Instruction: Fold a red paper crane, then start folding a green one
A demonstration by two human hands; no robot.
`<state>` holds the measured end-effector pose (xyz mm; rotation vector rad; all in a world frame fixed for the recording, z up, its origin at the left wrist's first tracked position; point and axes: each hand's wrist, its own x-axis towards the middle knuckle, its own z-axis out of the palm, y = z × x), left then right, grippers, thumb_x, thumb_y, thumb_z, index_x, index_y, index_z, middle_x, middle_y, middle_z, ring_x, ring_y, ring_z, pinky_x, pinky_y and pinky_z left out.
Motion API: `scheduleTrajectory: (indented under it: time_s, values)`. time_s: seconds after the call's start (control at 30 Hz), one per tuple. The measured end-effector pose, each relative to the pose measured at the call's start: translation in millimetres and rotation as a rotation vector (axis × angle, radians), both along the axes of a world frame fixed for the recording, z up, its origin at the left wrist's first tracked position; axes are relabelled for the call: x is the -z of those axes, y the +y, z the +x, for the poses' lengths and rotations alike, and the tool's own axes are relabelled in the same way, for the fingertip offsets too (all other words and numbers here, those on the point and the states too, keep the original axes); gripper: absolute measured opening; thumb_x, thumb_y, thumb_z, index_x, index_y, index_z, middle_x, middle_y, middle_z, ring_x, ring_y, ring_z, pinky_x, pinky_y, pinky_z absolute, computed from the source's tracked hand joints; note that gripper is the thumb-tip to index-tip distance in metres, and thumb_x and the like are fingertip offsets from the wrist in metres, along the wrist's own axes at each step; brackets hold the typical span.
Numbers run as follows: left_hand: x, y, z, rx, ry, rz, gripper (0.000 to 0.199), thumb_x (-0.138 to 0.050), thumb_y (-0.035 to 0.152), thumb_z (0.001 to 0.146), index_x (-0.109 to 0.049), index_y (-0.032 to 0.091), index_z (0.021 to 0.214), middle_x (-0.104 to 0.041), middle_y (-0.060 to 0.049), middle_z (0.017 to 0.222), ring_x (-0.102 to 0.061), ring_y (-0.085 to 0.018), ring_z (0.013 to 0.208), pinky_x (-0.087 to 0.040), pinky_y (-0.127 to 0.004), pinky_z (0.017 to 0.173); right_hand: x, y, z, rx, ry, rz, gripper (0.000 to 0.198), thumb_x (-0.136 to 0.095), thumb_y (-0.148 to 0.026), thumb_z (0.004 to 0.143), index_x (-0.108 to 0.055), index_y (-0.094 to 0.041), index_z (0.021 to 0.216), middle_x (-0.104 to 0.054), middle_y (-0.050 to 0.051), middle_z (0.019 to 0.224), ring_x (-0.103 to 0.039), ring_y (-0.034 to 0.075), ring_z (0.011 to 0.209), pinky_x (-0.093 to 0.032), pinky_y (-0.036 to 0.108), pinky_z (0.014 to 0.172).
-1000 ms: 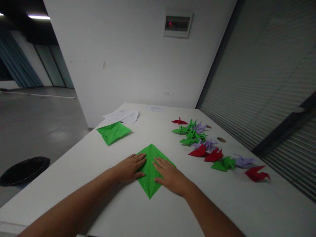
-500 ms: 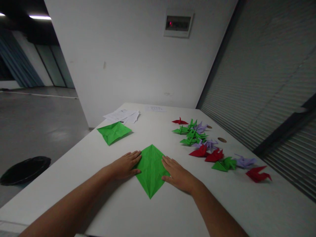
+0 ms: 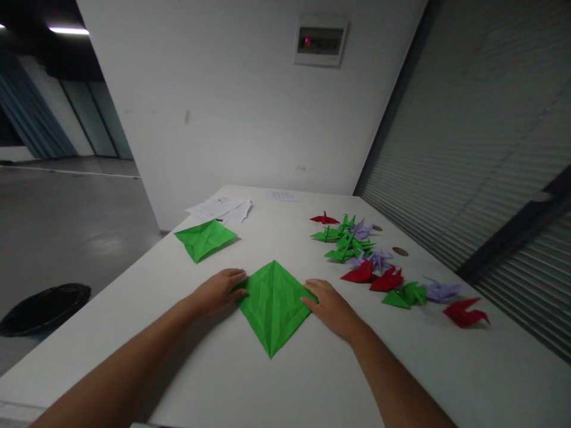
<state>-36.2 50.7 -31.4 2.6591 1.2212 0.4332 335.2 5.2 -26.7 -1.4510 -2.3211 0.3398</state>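
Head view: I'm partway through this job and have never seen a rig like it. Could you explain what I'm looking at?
There is no machine here: these are a person's bare hands, seen by a camera worn on the head, looking forward and down. On the white table lies a creased green sheet, one corner pointing toward the person. The left hand is at its left corner, the right hand at its right; whether either grips the paper is unclear. Farther off to the left are a second green sheet and white papers. To the right sit red, green and purple folded paper birds.
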Motion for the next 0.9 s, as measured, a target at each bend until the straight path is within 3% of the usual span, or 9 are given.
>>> scheduleTrajectory:
  time_s: [0.2, 0.67, 0.9]
  values:
    - [-2.0, -2.0, 12.2, -0.147, -0.064, 0.003, 0.035, -0.071, 0.033, 0.092, -0.07, 0.021, 0.125, -0.071, -0.013, 0.12, -0.063, -0.029, 0.11, -0.049, -0.04, 0.1, 0.5, 2.0, -8.3, 0.093, -0.006, 0.043, 0.039, -0.074, -0.027, 0.089, -0.07, -0.017, 0.126, -0.07, 0.015, 0.121, -0.061, 0.032, 0.114, -0.047, 0.044, 0.105]
    - [2.4, 0.5, 16.2, -0.208, -0.015, -0.084, 0.04, -0.07, 0.028, 0.088, -0.071, 0.022, 0.127, -0.072, -0.012, 0.116, -0.063, -0.031, 0.109, -0.048, -0.04, 0.097, 8.1, 6.5, -8.6, 0.248, 0.018, -0.098, 0.038, -0.077, -0.021, 0.082, -0.07, -0.017, 0.12, -0.071, 0.012, 0.113, -0.061, 0.029, 0.108, -0.046, 0.039, 0.095]
    - [-1.4, -1.5, 16.4, -0.214, -0.038, -0.076, 0.041, -0.073, 0.025, 0.085, -0.071, 0.022, 0.127, -0.07, -0.013, 0.121, -0.063, -0.03, 0.111, -0.049, -0.039, 0.099, 8.8, 7.4, -8.3, 0.244, 0.105, -0.086, 0.013, -0.07, -0.017, 0.082, -0.069, -0.02, 0.094, -0.071, 0.007, 0.099, -0.061, 0.025, 0.096, -0.046, 0.036, 0.087]
